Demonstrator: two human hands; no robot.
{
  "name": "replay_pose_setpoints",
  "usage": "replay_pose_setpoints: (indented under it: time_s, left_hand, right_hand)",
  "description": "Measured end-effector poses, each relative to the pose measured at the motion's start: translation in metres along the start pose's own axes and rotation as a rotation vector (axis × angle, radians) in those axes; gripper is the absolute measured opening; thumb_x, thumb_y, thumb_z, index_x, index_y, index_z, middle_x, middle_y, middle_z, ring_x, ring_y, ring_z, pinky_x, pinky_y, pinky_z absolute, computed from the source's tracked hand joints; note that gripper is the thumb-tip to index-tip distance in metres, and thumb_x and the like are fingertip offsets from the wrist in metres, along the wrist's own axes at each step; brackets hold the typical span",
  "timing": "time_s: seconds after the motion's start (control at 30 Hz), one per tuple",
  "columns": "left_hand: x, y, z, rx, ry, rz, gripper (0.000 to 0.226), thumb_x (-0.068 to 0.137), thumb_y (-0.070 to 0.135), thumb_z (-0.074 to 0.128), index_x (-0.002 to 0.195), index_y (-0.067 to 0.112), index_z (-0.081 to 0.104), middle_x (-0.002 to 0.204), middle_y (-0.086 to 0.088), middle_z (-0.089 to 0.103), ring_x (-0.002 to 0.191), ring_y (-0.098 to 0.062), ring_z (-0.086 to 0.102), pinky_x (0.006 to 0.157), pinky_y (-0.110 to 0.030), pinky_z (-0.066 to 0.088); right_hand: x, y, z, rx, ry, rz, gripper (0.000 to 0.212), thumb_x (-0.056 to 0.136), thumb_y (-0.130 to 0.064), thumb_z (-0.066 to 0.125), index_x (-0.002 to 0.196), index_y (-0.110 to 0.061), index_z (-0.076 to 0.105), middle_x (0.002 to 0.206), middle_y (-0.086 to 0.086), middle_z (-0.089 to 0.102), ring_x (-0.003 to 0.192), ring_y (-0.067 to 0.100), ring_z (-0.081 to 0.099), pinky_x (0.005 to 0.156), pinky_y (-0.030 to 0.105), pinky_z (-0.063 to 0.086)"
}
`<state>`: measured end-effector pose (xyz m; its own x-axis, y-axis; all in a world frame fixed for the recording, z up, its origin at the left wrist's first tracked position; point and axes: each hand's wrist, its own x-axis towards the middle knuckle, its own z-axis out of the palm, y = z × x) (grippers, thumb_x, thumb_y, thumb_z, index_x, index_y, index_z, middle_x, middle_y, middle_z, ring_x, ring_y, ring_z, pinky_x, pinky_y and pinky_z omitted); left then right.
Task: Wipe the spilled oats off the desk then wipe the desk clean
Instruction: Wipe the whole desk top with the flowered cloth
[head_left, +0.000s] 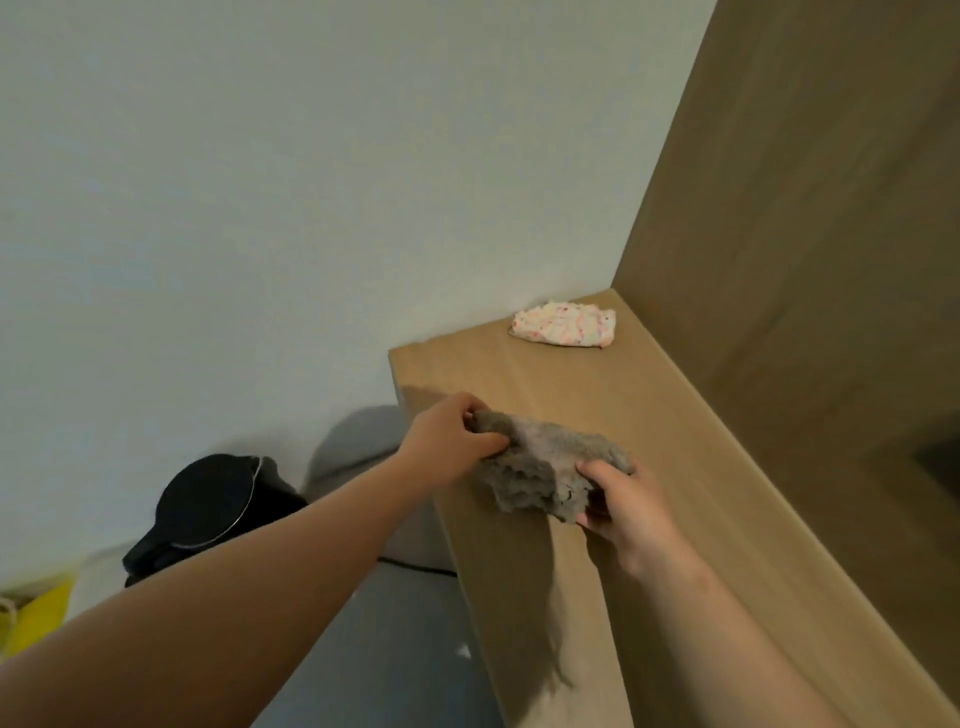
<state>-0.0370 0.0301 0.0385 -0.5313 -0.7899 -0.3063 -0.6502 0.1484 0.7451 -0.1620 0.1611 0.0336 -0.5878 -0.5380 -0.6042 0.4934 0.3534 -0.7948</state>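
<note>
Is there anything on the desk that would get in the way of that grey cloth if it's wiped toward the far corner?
Yes. A white cloth with pink specks lies on the desk near the far corner. Between it and the grey cloth, held by the left hand and right hand, the surface looks bare.

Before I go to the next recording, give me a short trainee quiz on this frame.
1. True or false: both hands hold the grey cloth.
2. Which cloth lies in the desk's far corner? A) grey B) white with pink specks C) yellow
3. Fill in: the black bag sits on the person's ___ side.

Key: 1 true: left hand and right hand each have a grip on it. 2 B. 3 left.
</note>
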Motion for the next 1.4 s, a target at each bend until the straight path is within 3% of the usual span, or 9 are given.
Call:
replay_pose_setpoints:
  time_s: [0.17, 0.3, 0.43, 0.53, 0.7, 0.8, 1.03, 1.23, 1.4]
  left_hand:
    - [0.068, 0.040, 0.010, -0.010, -0.036, 0.087, 0.023, 0.079, 0.030, 0.073, 0.095, 0.024, 0.057, 0.088, 0.008, 0.060, 0.087, -0.011, 0.057, 0.075, -0.026, 0.047]
    - [0.109, 0.068, 0.021, -0.006, -0.004, 0.227, 0.025, 0.082, 0.026, 0.071, 0.104, 0.022, 0.061, 0.093, 0.008, 0.058, 0.089, -0.011, 0.054, 0.078, -0.021, 0.041]
    - [0.142, 0.079, 0.034, 0.175, 0.087, 0.339, 0.033, 0.090, 0.006, 0.051, 0.122, 0.011, 0.057, 0.128, -0.004, 0.053, 0.118, -0.019, 0.048, 0.093, -0.019, 0.032]
    - [0.157, 0.070, 0.047, 0.380, -0.052, 0.323, 0.042, 0.087, -0.003, 0.047, 0.127, 0.011, 0.053, 0.141, -0.006, 0.038, 0.129, -0.024, 0.039, 0.104, -0.028, 0.033]
    - [0.152, 0.054, 0.060, 0.599, 0.014, 0.306, 0.040, 0.090, 0.006, 0.044, 0.127, 0.021, 0.049, 0.136, -0.005, 0.045, 0.125, -0.027, 0.038, 0.098, -0.037, 0.037]
    - [0.147, 0.047, 0.059, 0.684, 0.096, 0.338, 0.030, 0.092, 0.012, 0.044, 0.120, 0.021, 0.050, 0.127, -0.006, 0.048, 0.118, -0.028, 0.040, 0.090, -0.035, 0.038]
    - [0.133, 0.022, 0.034, 0.610, 0.103, 0.306, 0.026, 0.094, 0.017, 0.047, 0.118, 0.024, 0.053, 0.129, -0.007, 0.048, 0.119, -0.028, 0.041, 0.096, -0.037, 0.039]
    - [0.122, 0.016, 0.024, 0.398, 0.082, 0.276, 0.022, 0.093, 0.015, 0.052, 0.112, 0.019, 0.063, 0.114, -0.002, 0.059, 0.110, -0.021, 0.052, 0.085, -0.024, 0.038]
    - [0.104, 0.011, 0.022, 0.239, 0.038, 0.137, 0.045, 0.087, 0.011, 0.062, 0.129, 0.020, 0.047, 0.083, 0.011, 0.058, 0.081, -0.010, 0.056, 0.076, -0.022, 0.042]
  right_hand:
    - [0.048, -0.051, -0.011, 0.047, 0.084, -0.123, 0.013, 0.090, -0.008, 0.058, 0.087, -0.020, 0.056, 0.089, 0.004, 0.065, 0.081, 0.019, 0.062, 0.068, 0.032, 0.052]
    - [0.080, -0.072, -0.025, -0.030, 0.271, -0.486, 0.019, 0.085, -0.005, 0.060, 0.087, -0.024, 0.062, 0.093, 0.002, 0.068, 0.086, 0.018, 0.064, 0.081, 0.041, 0.054]
    - [0.097, -0.073, -0.048, -0.530, 0.467, -0.845, 0.032, 0.079, -0.001, 0.065, 0.106, -0.018, 0.063, 0.113, 0.002, 0.059, 0.105, 0.013, 0.052, 0.095, 0.027, 0.041]
    - [0.106, -0.053, -0.061, -1.031, 0.382, -0.712, 0.046, 0.079, -0.010, 0.069, 0.122, -0.021, 0.055, 0.139, 0.001, 0.041, 0.128, 0.019, 0.033, 0.105, 0.029, 0.026]
    - [0.103, -0.035, -0.056, -1.140, 0.328, -0.678, 0.061, 0.083, -0.047, 0.060, 0.138, -0.035, 0.035, 0.153, -0.005, 0.020, 0.139, 0.019, 0.014, 0.112, 0.038, 0.012]
    - [0.113, -0.044, -0.047, -1.321, 0.245, -0.676, 0.056, 0.094, -0.044, 0.045, 0.145, -0.035, 0.023, 0.155, -0.006, 0.015, 0.142, 0.020, 0.010, 0.114, 0.038, 0.009]
    - [0.164, -0.075, -0.024, -1.347, 0.152, -0.707, 0.051, 0.094, -0.012, 0.039, 0.143, -0.026, 0.031, 0.154, 0.000, 0.022, 0.141, 0.023, 0.016, 0.114, 0.036, 0.009]
    - [0.160, -0.085, 0.012, -1.455, 0.251, -0.778, 0.042, 0.095, -0.030, 0.040, 0.136, -0.022, 0.043, 0.148, 0.001, 0.032, 0.138, 0.023, 0.018, 0.112, 0.041, 0.011]
    - [0.139, -0.063, 0.035, -1.292, 0.090, -0.636, 0.021, 0.095, -0.032, 0.044, 0.105, -0.018, 0.055, 0.110, 0.006, 0.060, 0.112, 0.025, 0.044, 0.086, 0.035, 0.031]
